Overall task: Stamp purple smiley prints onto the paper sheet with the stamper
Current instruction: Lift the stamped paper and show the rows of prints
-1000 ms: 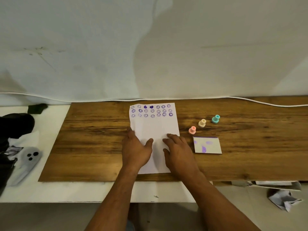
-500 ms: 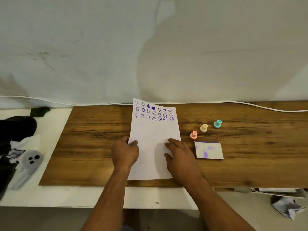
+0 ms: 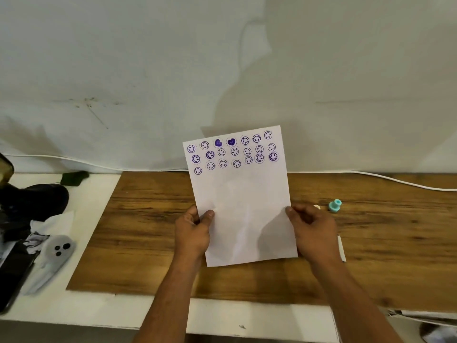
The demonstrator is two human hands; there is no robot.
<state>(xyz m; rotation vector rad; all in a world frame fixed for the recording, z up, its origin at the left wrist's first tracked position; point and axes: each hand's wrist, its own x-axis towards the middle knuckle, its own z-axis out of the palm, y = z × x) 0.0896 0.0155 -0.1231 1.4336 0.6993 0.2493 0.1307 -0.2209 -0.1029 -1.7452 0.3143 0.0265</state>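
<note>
The white paper sheet [image 3: 243, 201] is lifted off the wooden board [image 3: 138, 231] and tilted up toward me. Three rows of purple smiley prints and two solid purple hearts fill its top part. My left hand [image 3: 191, 232] grips its left edge and my right hand [image 3: 312, 231] grips its right edge. A teal stamper [image 3: 334, 206] stands on the board to the right of my right hand. Just the tip of a cream stamper [image 3: 316, 207] shows beside my right knuckles. The pink stamper and most of the small ink-stained card [image 3: 342, 248] are hidden behind my right hand.
A white cable [image 3: 395, 180] runs along the wall behind the board. On the white table at the left lie a dark object [image 3: 32, 201], a grey ghost-shaped cloth [image 3: 57, 251] and a green scrap [image 3: 74, 178]. Crumpled paper lies at the lower right.
The sheet lay flat under both palms; both hands have taken its side edges and raised it off the board, tilting it up. The view has moved closer.
</note>
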